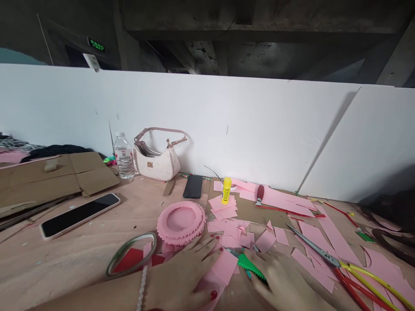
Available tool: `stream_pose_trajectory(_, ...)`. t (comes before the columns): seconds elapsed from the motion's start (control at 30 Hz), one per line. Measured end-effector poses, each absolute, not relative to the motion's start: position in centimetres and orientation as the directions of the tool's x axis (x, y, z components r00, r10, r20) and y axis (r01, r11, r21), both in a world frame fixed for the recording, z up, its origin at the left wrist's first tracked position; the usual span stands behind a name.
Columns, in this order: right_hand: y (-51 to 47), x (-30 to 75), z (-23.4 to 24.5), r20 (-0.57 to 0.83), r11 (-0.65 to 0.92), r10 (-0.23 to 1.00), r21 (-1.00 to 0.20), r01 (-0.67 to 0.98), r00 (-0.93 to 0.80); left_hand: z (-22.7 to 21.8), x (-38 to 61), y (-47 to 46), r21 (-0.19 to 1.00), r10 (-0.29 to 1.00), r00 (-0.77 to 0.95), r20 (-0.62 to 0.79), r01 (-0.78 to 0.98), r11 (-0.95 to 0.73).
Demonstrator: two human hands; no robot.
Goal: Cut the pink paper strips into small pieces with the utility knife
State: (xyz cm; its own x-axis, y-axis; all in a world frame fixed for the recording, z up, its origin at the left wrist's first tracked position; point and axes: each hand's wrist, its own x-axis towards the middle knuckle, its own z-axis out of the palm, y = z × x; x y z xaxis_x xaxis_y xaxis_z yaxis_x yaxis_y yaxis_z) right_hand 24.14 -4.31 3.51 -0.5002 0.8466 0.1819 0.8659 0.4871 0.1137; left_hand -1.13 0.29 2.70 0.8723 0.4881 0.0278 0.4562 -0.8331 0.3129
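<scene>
My left hand (177,276) lies flat with its fingers spread, pressing on a pink paper strip (225,264). Its fingertips reach close to a metal blade beside the strip's upper edge. In my right hand (285,276) is a green-handled knife (252,267) with a ridged grip, its blade pointing left towards the paper. Part of the handle is hidden by my fingers. Just beyond my left hand sits a round stack of pink paper rings (181,222) with jagged edges. Cut pink paper pieces (266,240) lie scattered beyond both hands.
A tape roll (132,255) stands left of the paper rings. Large scissors (327,258) lie at right. Further back are a yellow glue stick (226,190), a dark phone (193,186), a handbag (157,164) and a water bottle (125,157). Another phone (81,215) lies at left.
</scene>
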Motion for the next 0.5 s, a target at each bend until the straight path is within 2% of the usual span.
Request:
stream_pose_trajectory(0.13, -4.6, 24.2, 3.7, 0.171, 0.481, 0.856, 0.086, 0.872, -0.489, 2.9, -1.1, 0.2, 0.297, 0.497, 0.868, 0.015, 0.471, -0.831)
stream_pose_trajectory(0.3, -4.9, 24.5, 4.0, 0.162, 0.483, 0.864, -0.003, 0.875, -0.477, 2.7, -1.1, 0.1, 0.28, 0.496, 0.868, 0.012, 0.473, -0.835)
stream_pose_trajectory(0.5, -5.1, 25.6, 4.4, 0.198, 0.479, 0.862, -0.014, 0.878, -0.467, 2.7, -1.2, 0.3, 0.265, 0.485, 0.874, 0.021, 0.463, -0.846)
